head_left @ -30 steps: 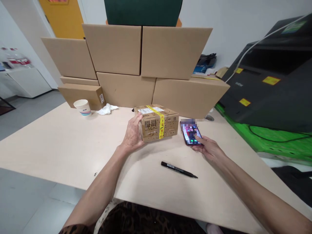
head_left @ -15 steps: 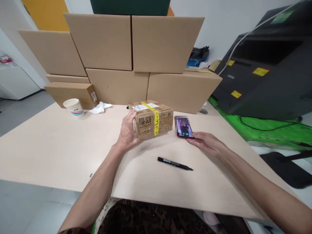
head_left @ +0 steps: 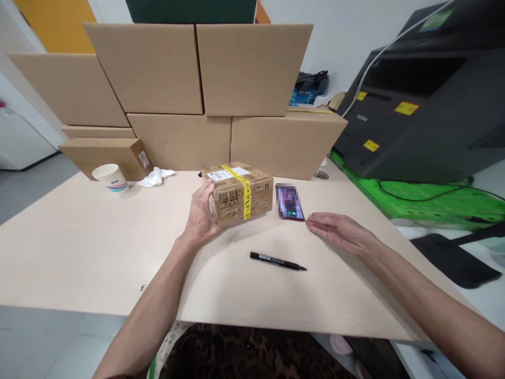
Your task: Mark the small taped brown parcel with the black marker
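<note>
Right hand (head_left: 341, 233) off phone (head_left: 289, 202); left hand (head_left: 200, 216) grips sealed parcel (head_left: 240, 192).

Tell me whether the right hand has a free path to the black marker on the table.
Probably yes: the right hand is open, holding nothing, and the black marker lies just beside it on bare table with nothing between.

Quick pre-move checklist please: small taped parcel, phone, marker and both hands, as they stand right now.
1. Left hand on the small taped parcel: ok, gripping its left end.
2. Parcel flat on the table: ok.
3. Right hand empty: ok, open, palm down.
4. Phone put down: ok, flat beside the parcel, apart from the fingers.
5. Marker within reach: ok, lying between both hands.
6. Marker capped: cannot tell.
</note>
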`<move>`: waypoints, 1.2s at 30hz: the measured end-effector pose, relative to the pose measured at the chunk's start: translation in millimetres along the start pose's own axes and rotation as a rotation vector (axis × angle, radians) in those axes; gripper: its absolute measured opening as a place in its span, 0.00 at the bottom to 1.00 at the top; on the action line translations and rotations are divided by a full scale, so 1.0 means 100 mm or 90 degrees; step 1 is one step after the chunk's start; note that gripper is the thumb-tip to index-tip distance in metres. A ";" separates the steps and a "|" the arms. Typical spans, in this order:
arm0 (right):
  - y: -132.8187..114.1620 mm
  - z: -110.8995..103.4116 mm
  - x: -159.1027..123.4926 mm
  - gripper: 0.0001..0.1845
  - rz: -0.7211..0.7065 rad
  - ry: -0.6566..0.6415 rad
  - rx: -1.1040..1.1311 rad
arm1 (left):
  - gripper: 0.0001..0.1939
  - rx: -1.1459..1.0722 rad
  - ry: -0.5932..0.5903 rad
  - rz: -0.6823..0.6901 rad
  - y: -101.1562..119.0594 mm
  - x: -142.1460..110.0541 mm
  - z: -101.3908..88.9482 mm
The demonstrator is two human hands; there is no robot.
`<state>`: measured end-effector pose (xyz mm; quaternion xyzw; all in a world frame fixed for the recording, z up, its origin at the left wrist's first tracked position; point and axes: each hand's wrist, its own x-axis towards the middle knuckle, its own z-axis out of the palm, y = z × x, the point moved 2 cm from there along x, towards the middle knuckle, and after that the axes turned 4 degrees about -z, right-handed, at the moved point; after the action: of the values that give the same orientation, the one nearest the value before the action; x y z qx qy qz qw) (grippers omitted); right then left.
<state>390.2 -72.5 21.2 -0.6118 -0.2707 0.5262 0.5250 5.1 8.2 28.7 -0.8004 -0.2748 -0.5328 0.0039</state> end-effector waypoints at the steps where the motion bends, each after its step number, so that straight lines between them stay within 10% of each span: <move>1: 0.02 0.02 -0.05 0.10 -0.027 0.006 -0.027 | 0.62 0.002 -0.001 0.001 0.00 0.00 0.00; 11: 0.41 0.55 -0.86 0.13 -0.550 -0.404 -0.748 | 0.66 0.017 0.000 0.007 0.02 0.02 -0.02; 18: 0.24 0.13 -0.33 0.15 -0.647 -0.184 -0.808 | 0.68 0.030 -0.004 -0.004 0.05 0.02 -0.03; 24: -0.04 -0.43 0.47 0.14 -0.487 0.093 -0.961 | 0.62 0.017 -0.018 -0.021 0.05 0.03 -0.03; 32: -0.09 -0.43 0.96 0.20 -0.456 0.164 -0.965 | 0.62 0.019 -0.014 -0.014 0.04 -0.01 -0.03; 36: 0.03 -0.30 0.86 0.23 -0.627 0.109 -0.887 | 0.63 0.031 -0.016 0.004 0.05 -0.01 -0.04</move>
<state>443.8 -7.8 -15.6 -0.6448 -0.7266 -0.0960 0.2170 3.8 2.8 30.8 -0.8076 -0.2855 -0.5156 0.0215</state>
